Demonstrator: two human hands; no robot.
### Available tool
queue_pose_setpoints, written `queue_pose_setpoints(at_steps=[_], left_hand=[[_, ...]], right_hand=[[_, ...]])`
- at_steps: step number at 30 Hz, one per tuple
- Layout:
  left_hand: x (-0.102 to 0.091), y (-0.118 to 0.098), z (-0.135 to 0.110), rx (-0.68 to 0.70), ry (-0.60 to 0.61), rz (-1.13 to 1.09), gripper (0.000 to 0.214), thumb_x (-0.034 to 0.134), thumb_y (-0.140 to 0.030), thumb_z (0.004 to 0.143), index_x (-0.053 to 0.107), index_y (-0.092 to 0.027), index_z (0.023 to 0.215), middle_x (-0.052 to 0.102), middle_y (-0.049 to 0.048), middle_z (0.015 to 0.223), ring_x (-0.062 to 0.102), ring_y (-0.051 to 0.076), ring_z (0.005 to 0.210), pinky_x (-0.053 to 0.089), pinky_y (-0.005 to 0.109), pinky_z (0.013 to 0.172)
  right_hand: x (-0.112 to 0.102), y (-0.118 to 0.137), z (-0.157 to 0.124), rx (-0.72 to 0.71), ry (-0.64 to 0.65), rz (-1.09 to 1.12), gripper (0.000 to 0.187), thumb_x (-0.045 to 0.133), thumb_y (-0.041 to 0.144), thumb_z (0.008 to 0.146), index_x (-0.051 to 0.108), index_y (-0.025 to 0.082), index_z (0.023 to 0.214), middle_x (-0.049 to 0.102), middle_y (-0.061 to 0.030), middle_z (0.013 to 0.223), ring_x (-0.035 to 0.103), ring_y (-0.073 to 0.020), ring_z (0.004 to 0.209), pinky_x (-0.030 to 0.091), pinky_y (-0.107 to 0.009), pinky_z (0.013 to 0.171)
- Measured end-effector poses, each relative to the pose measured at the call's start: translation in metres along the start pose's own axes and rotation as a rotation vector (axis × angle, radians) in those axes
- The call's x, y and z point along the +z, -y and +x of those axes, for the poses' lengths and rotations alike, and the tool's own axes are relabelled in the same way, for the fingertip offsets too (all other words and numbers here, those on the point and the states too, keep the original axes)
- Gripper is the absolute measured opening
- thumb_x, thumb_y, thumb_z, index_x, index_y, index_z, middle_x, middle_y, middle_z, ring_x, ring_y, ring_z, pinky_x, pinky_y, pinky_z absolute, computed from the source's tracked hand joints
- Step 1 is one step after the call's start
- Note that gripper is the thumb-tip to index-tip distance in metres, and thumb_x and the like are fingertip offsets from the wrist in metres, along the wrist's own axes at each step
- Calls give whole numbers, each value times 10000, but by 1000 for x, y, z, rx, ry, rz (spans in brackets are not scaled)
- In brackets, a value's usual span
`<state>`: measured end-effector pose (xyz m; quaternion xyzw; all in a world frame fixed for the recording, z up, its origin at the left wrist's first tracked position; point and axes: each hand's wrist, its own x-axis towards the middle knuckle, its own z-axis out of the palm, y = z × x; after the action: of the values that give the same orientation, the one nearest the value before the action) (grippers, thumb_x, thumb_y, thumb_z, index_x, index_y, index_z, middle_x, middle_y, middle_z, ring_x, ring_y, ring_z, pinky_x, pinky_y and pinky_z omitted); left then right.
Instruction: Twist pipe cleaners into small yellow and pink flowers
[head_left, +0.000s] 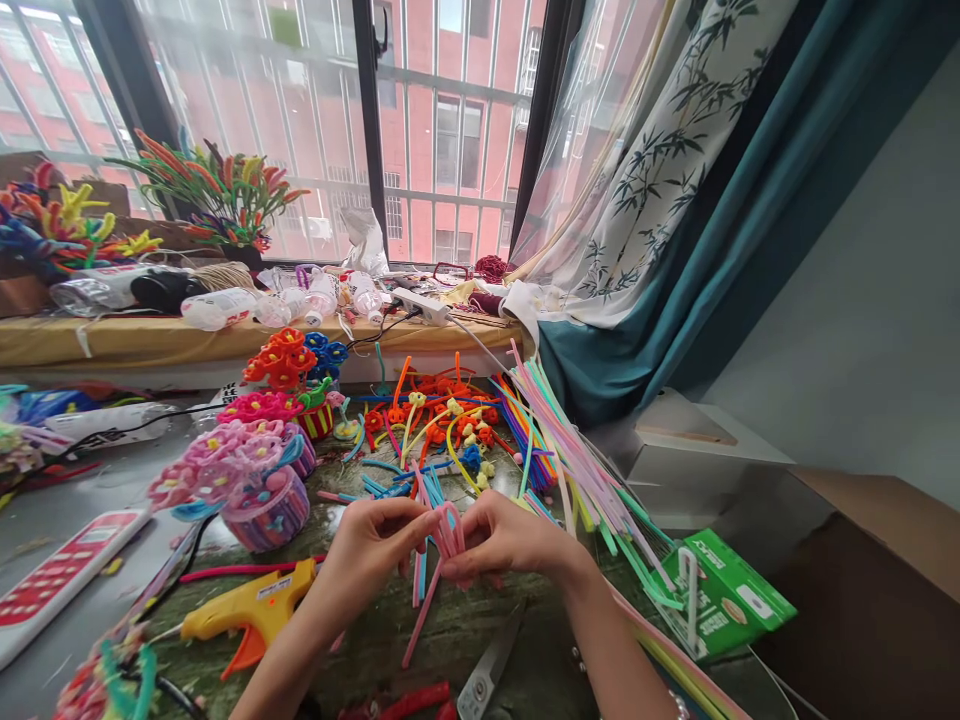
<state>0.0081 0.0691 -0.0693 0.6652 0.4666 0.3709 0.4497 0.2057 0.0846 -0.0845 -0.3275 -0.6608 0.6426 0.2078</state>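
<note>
Between my two hands is a small bundle of looped pink pipe cleaners (450, 532), held above the table. My left hand (382, 545) pinches it from the left with thumb and forefinger. From the right, my right hand (506, 540) grips the same loops, its fingers curled around their lower end. Blue and pink pipe cleaner pieces (420, 580) lie just behind and below the bundle. Beside my left forearm rests a yellow hot glue gun (262, 600). A pair of scissors (491, 665) with red handles lies below my hands.
Finished pipe cleaner flowers in striped pots (266, 510) stand at left, near a red and white power strip (67, 575). Orange flowers and loose stems (442, 410) cover the far middle. Long pastel pipe cleaners (570, 440) and a green box (735, 595) lie right. Bottles (217, 308) line the windowsill.
</note>
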Motion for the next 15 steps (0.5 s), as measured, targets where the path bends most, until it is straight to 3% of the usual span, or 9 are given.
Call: queue_pose_setpoints(at_steps=[15], left_hand=[[-2,0,3,-63,16,-63,434,676,-532,683,702,-98,689,517,-29,489,441,94,411,380,192,382]], right_hand=[[3,-3,3,-12,-73,-73,333,752,407,701,661,94,631,563,33,495,446,-53,372,323,-155,351]])
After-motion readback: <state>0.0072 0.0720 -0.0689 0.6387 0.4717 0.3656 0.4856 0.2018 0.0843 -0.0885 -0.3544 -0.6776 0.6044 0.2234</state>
